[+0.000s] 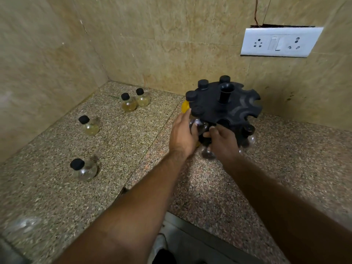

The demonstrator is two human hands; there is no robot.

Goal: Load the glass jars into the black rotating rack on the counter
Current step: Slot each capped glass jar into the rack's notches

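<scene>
The black rotating rack (pixel 224 105) stands on the granite counter (pixel 133 149) near the back wall, with several black-capped jars hanging in its rim slots. My left hand (pixel 182 136) grips a round glass jar (pixel 199 124) at the rack's front-left slot. My right hand (pixel 222 141) holds the rack's lower front edge, fingers curled, above another clear jar (pixel 206 154). A further jar (pixel 248 139) hangs at the rack's right front. Several loose jars stand on the counter to the left: a close pair (pixel 133 102), one with yellowish liquid (pixel 89 125), and a clear one (pixel 84 169).
Tiled walls meet in a corner at the back left. A white switch-and-socket plate (pixel 280 42) is on the wall above the rack. The counter's front edge (pixel 200 216) runs below my arms. A blurred glass shape (pixel 24 224) lies at the lower left.
</scene>
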